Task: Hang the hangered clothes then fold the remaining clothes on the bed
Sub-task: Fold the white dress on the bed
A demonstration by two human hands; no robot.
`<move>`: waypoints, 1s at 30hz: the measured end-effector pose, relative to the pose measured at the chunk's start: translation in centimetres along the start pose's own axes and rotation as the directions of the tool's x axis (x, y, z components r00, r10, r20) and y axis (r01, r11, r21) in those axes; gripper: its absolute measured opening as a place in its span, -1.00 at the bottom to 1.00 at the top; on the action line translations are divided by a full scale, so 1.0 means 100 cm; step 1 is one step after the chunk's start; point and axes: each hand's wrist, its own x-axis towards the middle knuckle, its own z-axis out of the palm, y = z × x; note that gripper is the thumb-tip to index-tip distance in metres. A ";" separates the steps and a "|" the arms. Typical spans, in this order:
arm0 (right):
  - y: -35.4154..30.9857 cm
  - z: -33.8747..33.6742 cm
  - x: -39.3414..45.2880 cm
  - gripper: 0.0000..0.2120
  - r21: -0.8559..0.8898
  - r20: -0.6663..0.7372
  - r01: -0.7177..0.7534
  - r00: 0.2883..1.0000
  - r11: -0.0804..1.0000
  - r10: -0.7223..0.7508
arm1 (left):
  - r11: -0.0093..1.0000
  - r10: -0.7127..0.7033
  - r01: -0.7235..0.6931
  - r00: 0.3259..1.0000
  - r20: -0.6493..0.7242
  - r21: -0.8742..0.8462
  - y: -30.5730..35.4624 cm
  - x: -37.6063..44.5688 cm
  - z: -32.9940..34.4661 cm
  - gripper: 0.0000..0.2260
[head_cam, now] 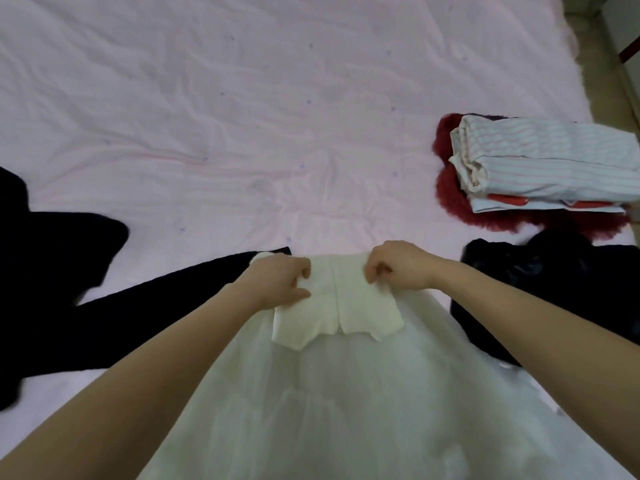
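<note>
A black garment (86, 289) is sprawling at the left; the left hand (277, 282) and right hand (398, 266) are both pinching the white dress (339, 306) bodice — mid-bed (242, 116) — with folded clothes (547, 164) lying far right.

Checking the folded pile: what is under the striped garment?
Under the striped garment lies a white-and-red folded piece, then a dark red fuzzy garment. Most of both is covered.
</note>
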 end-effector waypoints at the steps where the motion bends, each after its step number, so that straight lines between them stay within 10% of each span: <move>1: -0.005 -0.002 0.005 -0.78 -0.003 -0.038 -0.024 0.999 1.000 0.024 | 0.997 -0.025 0.027 0.999 -0.027 0.070 0.002 0.003 0.001 -0.69; 4: -0.012 -0.007 0.023 -0.51 -0.079 -0.093 -0.079 0.993 0.994 0.072 | 0.971 -0.033 0.067 0.989 -0.148 0.231 0.001 0.013 0.004 -0.47; 9: -0.016 -0.009 0.041 -0.20 -0.119 0.271 -0.180 0.940 0.977 0.206 | 0.989 -0.101 0.100 0.995 0.000 0.105 -0.020 0.026 0.003 -0.21; 18: -0.037 0.029 0.020 -0.56 -0.334 -0.087 -0.259 0.966 0.906 0.244 | 0.981 -0.028 0.002 0.991 0.128 0.195 -0.007 0.024 0.003 -0.41; 25: -0.041 0.032 -0.029 -0.22 -0.135 -0.312 -0.118 0.947 0.984 0.070 | 0.931 0.226 -0.200 0.973 -0.052 0.306 -0.009 -0.018 0.007 -0.11; 30: -0.048 0.068 -0.052 -0.27 -0.396 -0.086 -0.077 0.995 0.915 0.047 | 0.796 0.334 -0.320 0.940 0.069 0.513 -0.002 -0.047 0.045 -0.16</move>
